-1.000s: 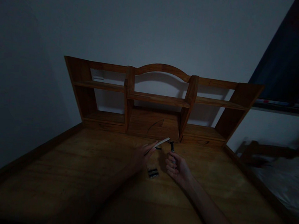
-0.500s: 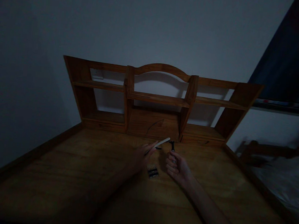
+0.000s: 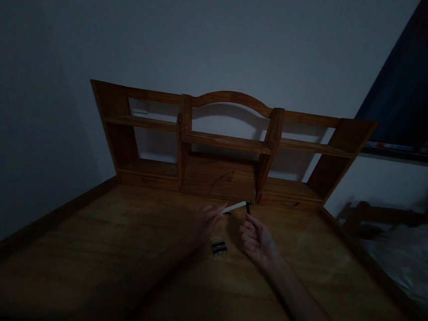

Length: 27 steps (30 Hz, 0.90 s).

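Note:
The scene is very dim. My left hand pinches one end of a thin white strip that points right and a little up. My right hand is shut on a slim dark tool whose upper end meets the tip of the white strip. Both hands hover low over a wooden desk. Between my wrists, a small dark object lies on the desk top.
A wooden shelf unit with an arched top and open compartments stands at the back of the desk against a pale wall. A raised rim runs along the desk's left side. A bed with pale bedding is at right.
My right hand has lifted a little and brought the dark tool's end up against the tip of the white strip. The strip has tilted slightly flatter. The small dark object has not moved.

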### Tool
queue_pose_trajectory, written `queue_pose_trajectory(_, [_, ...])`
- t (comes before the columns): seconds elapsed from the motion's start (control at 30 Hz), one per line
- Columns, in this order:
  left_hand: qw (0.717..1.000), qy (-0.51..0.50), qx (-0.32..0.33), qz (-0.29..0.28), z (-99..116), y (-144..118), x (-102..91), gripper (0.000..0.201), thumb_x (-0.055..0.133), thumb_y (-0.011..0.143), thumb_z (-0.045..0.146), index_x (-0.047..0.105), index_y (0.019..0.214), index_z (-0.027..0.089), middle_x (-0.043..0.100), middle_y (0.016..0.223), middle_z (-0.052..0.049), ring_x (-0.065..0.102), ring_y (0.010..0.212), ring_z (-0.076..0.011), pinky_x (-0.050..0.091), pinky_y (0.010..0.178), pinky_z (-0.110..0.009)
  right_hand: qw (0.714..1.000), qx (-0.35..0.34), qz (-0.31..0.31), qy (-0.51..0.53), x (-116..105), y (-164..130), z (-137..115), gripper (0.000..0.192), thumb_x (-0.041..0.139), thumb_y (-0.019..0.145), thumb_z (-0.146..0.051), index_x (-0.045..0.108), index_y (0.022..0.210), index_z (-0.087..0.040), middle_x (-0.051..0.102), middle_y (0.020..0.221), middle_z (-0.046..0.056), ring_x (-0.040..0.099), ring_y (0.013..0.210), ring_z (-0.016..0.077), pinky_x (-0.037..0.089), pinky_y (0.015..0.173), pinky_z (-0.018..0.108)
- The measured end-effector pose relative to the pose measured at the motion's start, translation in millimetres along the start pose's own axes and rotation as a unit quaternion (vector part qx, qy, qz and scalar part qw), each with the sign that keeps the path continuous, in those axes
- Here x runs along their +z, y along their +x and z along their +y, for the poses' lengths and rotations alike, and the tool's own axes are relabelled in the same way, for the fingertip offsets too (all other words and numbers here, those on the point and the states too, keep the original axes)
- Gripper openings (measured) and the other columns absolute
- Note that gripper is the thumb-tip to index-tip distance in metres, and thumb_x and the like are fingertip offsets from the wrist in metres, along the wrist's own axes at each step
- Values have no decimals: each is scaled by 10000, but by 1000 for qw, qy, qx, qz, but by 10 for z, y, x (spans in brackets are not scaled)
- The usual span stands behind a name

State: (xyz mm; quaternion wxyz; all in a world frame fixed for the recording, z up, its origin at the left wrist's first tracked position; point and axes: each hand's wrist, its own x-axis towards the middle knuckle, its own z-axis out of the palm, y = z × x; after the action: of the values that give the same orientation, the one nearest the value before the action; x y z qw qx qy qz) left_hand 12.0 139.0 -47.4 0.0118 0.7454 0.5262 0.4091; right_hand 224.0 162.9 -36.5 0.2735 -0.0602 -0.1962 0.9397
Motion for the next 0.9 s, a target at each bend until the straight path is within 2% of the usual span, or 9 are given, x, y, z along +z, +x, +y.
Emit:
queue_pose_trajectory(0.2, [999,-31,-4,27,-59,19,6,402,378,947,402,475,1323,302,648,1008,-32,584,843,-156,489,784,-285,1000,5,-6,13,-39,4,-1,397,422,923,-381,240,614,-212,224,453,-101,143,316,42,108,298,156])
queue_pose_trajectory(0.43, [999,32,28,-30,22,-3,-34,388,373,954,392,451,1331,344,607,873,-8,559,736,-124,459,648,-228,999,22,-17,30,4,15,20,403,367,941,-398,231,610,-211,208,461,-99,130,312,43,124,293,153])
queue_pose_trajectory(0.67, [1000,25,5,3,-8,4,-29,373,381,953,379,498,1302,316,596,908,-19,565,790,-130,465,675,-229,999,5,0,46,1,2,6,404,315,957,-394,243,604,-211,198,464,-94,154,314,46,127,291,158])
queue_pose_trajectory(0.9, [999,24,21,-24,42,6,-72,386,362,954,402,476,1316,336,575,849,-12,547,729,-125,453,630,-220,1000,1,4,29,32,14,37,404,321,958,-388,262,602,-205,215,454,-93,141,315,43,124,293,154])
